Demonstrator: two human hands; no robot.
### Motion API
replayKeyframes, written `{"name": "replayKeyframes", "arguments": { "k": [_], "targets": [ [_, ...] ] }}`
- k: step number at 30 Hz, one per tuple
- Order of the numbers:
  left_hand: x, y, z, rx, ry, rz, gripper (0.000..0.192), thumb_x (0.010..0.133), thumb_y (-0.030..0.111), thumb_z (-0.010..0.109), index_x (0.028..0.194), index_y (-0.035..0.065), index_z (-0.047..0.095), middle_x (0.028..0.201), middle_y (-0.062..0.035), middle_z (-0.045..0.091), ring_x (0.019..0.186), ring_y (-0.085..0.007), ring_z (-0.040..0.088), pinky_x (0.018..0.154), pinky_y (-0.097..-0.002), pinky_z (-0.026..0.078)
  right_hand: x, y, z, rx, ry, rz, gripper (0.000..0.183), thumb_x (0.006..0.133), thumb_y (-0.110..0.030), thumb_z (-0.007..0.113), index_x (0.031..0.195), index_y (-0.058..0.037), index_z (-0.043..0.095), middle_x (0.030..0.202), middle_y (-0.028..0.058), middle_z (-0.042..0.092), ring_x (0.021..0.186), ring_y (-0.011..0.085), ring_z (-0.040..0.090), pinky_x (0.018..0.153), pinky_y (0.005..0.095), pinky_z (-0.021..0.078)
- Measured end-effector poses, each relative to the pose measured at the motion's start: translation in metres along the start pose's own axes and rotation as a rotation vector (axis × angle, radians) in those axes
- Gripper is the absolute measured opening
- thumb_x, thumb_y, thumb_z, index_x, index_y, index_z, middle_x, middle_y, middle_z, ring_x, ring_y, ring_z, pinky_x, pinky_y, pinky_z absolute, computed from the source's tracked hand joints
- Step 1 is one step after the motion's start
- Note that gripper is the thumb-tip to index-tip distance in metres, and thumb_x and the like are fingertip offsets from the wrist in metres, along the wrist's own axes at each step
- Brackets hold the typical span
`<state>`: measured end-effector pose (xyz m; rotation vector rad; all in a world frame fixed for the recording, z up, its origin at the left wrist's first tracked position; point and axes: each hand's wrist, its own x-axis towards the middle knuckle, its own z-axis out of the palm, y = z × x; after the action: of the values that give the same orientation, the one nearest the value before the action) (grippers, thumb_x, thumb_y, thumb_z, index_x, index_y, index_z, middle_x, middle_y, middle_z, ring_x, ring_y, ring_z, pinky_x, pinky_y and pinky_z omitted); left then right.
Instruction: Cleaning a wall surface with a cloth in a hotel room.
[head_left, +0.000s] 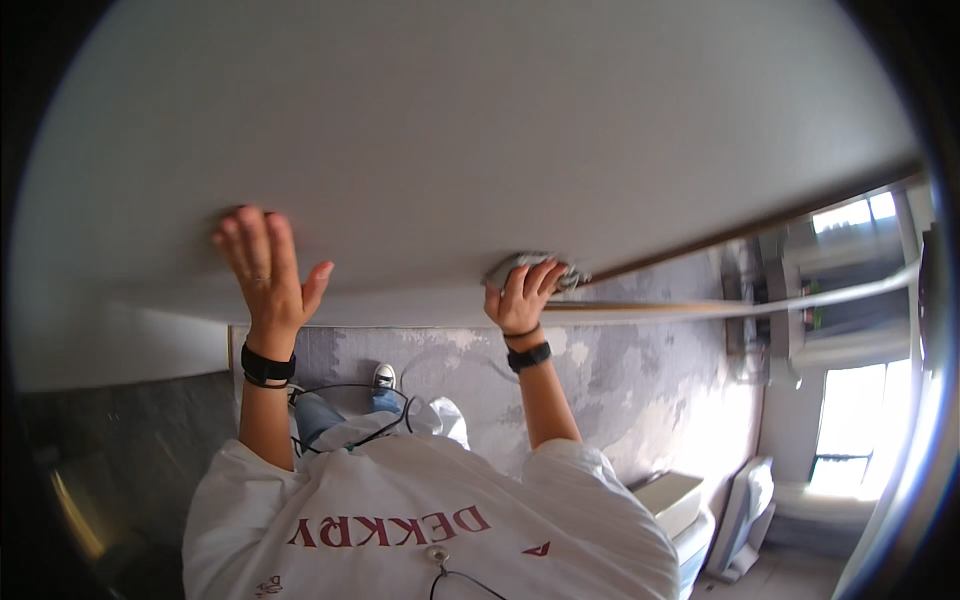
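A smooth pale wall (480, 150) rises in front of me and fills the upper part of the view. Against it, at the left, my left hand (271, 270) is raised with its fingers up and the thumb apart, holding nothing; it wears a ring. My right hand (523, 296) presses a crumpled grey cloth (525, 262) to the wall near its right edge, fingers bent over it. Black bands circle both wrists. Whether the left fingertips touch the wall is hard to tell.
Below lies a mottled grey patterned floor (607, 375). A black cable (360, 386) hangs in front of my legs. At the right stand a pale box (669, 501) and a white padded chair or similar piece (739, 517), with bright windows (855, 427) beyond. A brown trim (750, 232) edges the wall.
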<state>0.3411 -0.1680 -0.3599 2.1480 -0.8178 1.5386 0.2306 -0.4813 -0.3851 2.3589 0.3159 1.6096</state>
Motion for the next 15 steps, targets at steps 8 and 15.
{"name": "replayKeyframes", "arguments": {
  "k": [8, 15],
  "targets": [
    [-0.086, -0.044, -0.065, -0.185, -0.218, -0.22, 0.041, 0.097, 0.034, 0.044, 0.126, 0.0059, 0.054, 0.134, -0.0138, 0.05, 0.129, -0.0329, 0.041, 0.106, -0.0494, 0.03, 0.009, 0.026, -0.021, 0.059, -0.416, -0.473, 0.057, 0.088, -0.014, 0.053, 0.141, -0.0337, 0.047, 0.148, -0.0099, 0.041, 0.132, 0.0075, 0.042, 0.088, 0.0313, 0.0536],
    [-0.138, -0.052, -0.059, -0.356, -0.377, -0.356, 0.01, 0.083, 0.006, 0.061, 0.076, 0.0, 0.059, 0.081, -0.0125, 0.06, 0.08, -0.0302, 0.058, 0.07, -0.0402, 0.046, 0.06, -0.044, 0.003, 0.123, -0.446, -0.598, 0.063, 0.088, -0.006, 0.047, 0.147, -0.0284, 0.039, 0.15, -0.0113, 0.038, 0.13, 0.0048, 0.043, 0.08, 0.0159, 0.0547]
  ]
}}
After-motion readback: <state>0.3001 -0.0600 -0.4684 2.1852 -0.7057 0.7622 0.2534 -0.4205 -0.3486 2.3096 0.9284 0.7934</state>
